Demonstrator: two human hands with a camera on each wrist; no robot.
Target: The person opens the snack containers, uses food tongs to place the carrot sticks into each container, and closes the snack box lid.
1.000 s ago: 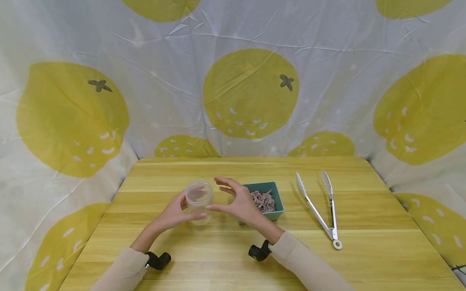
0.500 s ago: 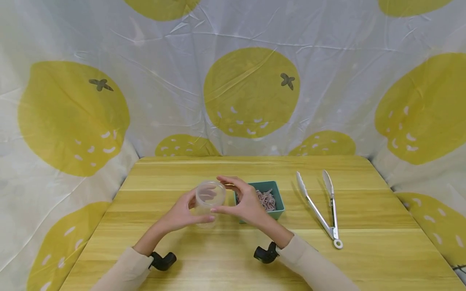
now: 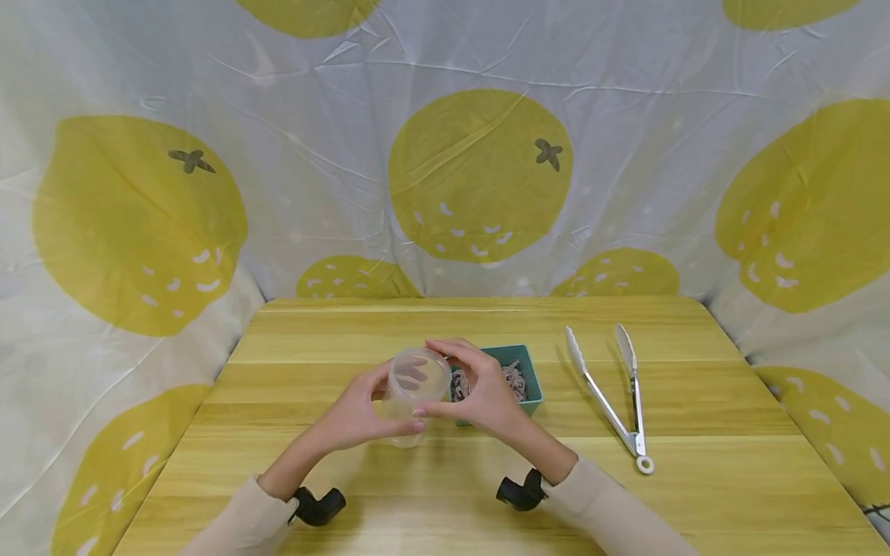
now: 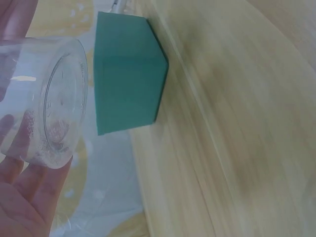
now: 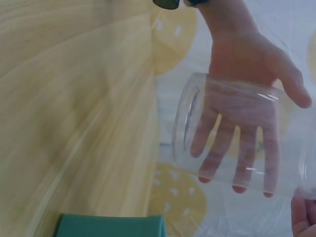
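A clear plastic jar (image 3: 416,382) is held up off the table, leaning slightly, in front of the green box. My left hand (image 3: 358,409) grips its side; in the right wrist view the left hand's fingers (image 5: 244,158) spread behind the clear wall, with the thumb on the other side. Around the upper rim, my right hand (image 3: 483,390) holds the jar between thumb and fingers. Its bottom (image 4: 64,106) faces the table in the left wrist view, and nothing shows inside. Part of the green box (image 3: 532,382) is hidden behind the right hand.
Greyish-purple curly strips (image 3: 516,380) lie in the green box. To its right, metal tongs (image 3: 619,413) with white tips rest spread on the wooden table (image 3: 695,479). A lemon-patterned cloth (image 3: 626,170) surrounds the table's back and sides.
Both hands and the jar have shifted right and slightly toward the person. The right hand has come from beside the jar to its rim. The jar leans more; box and tongs stay put.
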